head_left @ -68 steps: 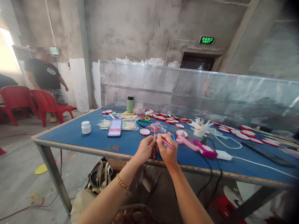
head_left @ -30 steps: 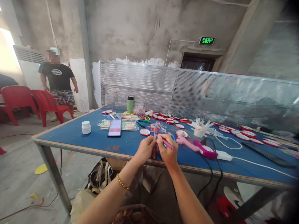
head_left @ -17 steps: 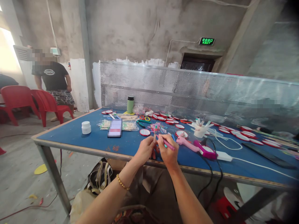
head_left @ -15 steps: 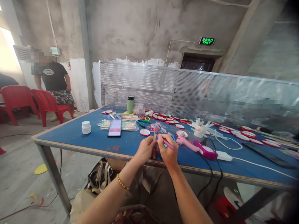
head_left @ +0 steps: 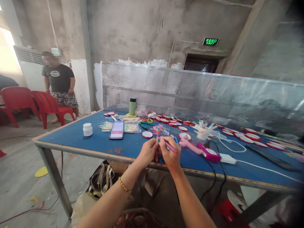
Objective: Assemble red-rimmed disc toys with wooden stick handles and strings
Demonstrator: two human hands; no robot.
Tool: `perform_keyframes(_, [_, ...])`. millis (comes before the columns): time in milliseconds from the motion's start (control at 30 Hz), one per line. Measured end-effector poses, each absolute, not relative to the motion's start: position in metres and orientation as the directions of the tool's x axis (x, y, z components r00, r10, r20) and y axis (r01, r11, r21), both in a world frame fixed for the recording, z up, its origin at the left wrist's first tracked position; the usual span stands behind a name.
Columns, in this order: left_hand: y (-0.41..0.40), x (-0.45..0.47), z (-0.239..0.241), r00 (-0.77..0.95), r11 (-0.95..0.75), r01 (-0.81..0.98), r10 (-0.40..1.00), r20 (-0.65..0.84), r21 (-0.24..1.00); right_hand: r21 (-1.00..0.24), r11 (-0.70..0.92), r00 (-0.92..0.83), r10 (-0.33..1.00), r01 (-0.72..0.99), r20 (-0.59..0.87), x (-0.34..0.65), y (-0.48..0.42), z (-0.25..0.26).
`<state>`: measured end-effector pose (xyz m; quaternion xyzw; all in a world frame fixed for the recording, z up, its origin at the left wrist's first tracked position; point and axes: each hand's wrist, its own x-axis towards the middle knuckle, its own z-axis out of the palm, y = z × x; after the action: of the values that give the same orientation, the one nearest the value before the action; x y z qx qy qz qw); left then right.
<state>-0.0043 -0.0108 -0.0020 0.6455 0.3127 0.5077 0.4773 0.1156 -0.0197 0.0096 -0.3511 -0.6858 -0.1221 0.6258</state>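
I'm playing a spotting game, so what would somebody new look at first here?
Probably the middle, by the near edge of the blue table, where the left hand holds a thin stick and the right hand a pink pen-like tool. Then maybe the red-rimmed discs, mostly across the table's back and right, and the glowing green exit sign high up, right of centre.
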Motion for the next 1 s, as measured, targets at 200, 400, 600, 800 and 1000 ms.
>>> perform_keyframes(200, [-0.0120,-0.0045,-0.0008,0.292,-0.339,-0.083,0.891,0.348,0.937,-0.259,0.719,0.034,0.311,0.645,0.950,0.1156,-0.0202,0.0105])
perform_keyframes(400, [-0.0114,-0.0045,-0.0018,0.285,-0.351,-0.080,0.889,0.359,0.933,-0.253,0.722,0.022,0.313,0.644,0.949,0.1151,-0.0206,0.0111])
perform_keyframes(600, [-0.0099,-0.0045,-0.0032,0.294,-0.346,-0.081,0.888,0.354,0.935,-0.286,0.693,0.048,0.341,0.662,0.939,0.1165,-0.0194,0.0086])
perform_keyframes(800, [-0.0110,-0.0050,-0.0024,0.298,-0.349,-0.069,0.887,0.353,0.935,-0.292,0.694,0.049,0.347,0.658,0.937,0.1170,-0.0194,0.0079])
perform_keyframes(1000, [-0.0128,-0.0052,-0.0004,0.291,-0.356,-0.059,0.888,0.357,0.933,-0.288,0.702,0.049,0.340,0.651,0.939,0.1165,-0.0195,0.0089])
